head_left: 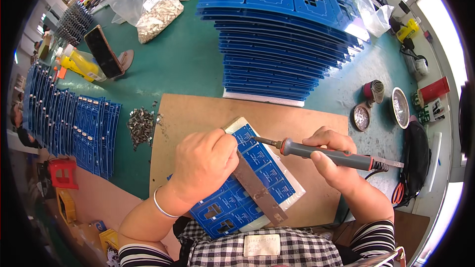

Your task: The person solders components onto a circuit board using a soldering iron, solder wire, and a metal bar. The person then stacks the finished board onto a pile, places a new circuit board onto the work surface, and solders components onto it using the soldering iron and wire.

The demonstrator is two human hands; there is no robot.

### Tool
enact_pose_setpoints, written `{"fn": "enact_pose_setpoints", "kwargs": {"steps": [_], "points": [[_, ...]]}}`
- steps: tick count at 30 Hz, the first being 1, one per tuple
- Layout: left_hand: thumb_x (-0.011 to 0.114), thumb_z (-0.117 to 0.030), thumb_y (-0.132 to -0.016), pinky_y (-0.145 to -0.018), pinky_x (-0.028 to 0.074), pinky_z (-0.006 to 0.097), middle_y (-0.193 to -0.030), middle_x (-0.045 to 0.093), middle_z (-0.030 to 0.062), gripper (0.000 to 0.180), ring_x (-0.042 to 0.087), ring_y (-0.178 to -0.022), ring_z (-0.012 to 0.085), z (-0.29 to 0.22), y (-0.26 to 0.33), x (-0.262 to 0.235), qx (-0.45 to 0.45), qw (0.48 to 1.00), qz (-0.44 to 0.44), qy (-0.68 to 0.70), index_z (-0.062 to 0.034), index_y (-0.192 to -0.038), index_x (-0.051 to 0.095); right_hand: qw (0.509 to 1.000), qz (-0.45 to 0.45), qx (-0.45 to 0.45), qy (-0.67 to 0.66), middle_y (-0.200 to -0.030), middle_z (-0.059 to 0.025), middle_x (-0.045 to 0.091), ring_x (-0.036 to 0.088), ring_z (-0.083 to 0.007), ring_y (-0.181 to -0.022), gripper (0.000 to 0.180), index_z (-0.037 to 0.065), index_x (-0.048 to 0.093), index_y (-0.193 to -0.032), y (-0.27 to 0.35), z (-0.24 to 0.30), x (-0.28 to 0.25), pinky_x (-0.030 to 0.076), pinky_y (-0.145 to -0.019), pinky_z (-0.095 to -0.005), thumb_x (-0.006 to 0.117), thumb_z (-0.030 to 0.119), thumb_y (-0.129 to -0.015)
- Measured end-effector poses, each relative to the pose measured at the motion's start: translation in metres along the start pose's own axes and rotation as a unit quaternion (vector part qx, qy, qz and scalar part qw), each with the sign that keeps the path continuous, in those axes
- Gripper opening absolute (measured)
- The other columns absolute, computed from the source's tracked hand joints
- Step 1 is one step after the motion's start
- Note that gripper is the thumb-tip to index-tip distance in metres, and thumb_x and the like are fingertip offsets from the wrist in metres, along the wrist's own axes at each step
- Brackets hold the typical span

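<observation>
My right hand [337,160] grips a grey soldering iron [321,154], its tip touching or just above the top end of a blue circuit board panel [258,157]. Curled into a fist, my left hand [207,160] rests over the panel's upper left part. What its fingers pinch is hidden beneath them. A brown, worn metal strip [260,190] lies slantwise across the panel. Under the panel sits a pale block [295,197], tilted on a brown work mat [316,123].
Ahead stands a tall stack of blue circuit boards [272,44]. More boards [94,133] stand at left, near a pile of small metal parts [141,126]. A phone [104,52] leans on a stand. At right are a round tin [361,117] and a metal bowl [400,108].
</observation>
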State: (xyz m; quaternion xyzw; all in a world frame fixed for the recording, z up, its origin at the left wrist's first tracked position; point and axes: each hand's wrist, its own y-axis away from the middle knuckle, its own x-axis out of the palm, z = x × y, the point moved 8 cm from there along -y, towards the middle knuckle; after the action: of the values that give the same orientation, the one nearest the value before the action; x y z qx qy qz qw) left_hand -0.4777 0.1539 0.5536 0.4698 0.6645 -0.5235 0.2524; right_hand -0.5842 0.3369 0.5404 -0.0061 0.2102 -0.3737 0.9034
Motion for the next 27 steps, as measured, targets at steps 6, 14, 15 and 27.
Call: {"fn": "enact_pose_setpoints", "kwargs": {"steps": [6, 14, 15, 27], "points": [[0.066, 0.003, -0.064, -0.049, 0.040, 0.035, -0.062, 0.049, 0.0053, 0.019, 0.052, -0.054, 0.0235, -0.001, -0.001, 0.003, 0.004, 1.000, -0.003, -0.009, -0.0079, -0.071, 0.053, 1.000, -0.007, 0.002, -0.003, -0.081, -0.0116, 0.065, 0.062, -0.0215, -0.072, 0.025, 0.000, 0.068, -0.091, -0.001, -0.002, 0.000, 0.048, -0.065, -0.0335, 0.067, 0.024, -0.083], [0.066, 0.002, -0.065, -0.050, 0.041, 0.036, -0.064, 0.050, 0.0056, 0.019, 0.053, -0.055, 0.0238, 0.001, -0.004, 0.004, 0.009, 1.000, 0.010, -0.028, -0.0080, -0.071, 0.051, 1.000, -0.006, -0.007, 0.000, -0.081, -0.0116, 0.066, 0.062, -0.0212, -0.072, 0.025, 0.000, 0.068, -0.090, -0.003, -0.002, 0.001, 0.048, -0.065, -0.0327, 0.065, 0.023, -0.083], [0.066, 0.002, -0.065, -0.050, 0.041, 0.036, -0.064, 0.050, 0.0056, 0.019, 0.053, -0.055, 0.0238, 0.001, -0.004, 0.004, 0.009, 1.000, 0.010, -0.028, -0.0080, -0.071, 0.051, 1.000, -0.006, -0.007, 0.000, -0.081, -0.0116, 0.066, 0.062, -0.0212, -0.072, 0.025, 0.000, 0.068, -0.090, -0.002, -0.002, 0.002, 0.048, -0.065, -0.0327, 0.065, 0.023, -0.083], [0.067, -0.007, -0.070, -0.052, 0.044, 0.035, -0.066, 0.050, 0.0054, 0.017, 0.054, -0.057, 0.0230, 0.001, -0.006, 0.006, 0.013, 0.999, 0.028, -0.038, -0.0088, -0.073, 0.050, 0.999, -0.030, 0.017, -0.016, -0.083, -0.0115, 0.066, 0.063, -0.0194, -0.072, 0.024, -0.001, 0.068, -0.091, -0.002, -0.007, 0.004, 0.048, -0.064, -0.0314, 0.064, 0.020, -0.082]]}}
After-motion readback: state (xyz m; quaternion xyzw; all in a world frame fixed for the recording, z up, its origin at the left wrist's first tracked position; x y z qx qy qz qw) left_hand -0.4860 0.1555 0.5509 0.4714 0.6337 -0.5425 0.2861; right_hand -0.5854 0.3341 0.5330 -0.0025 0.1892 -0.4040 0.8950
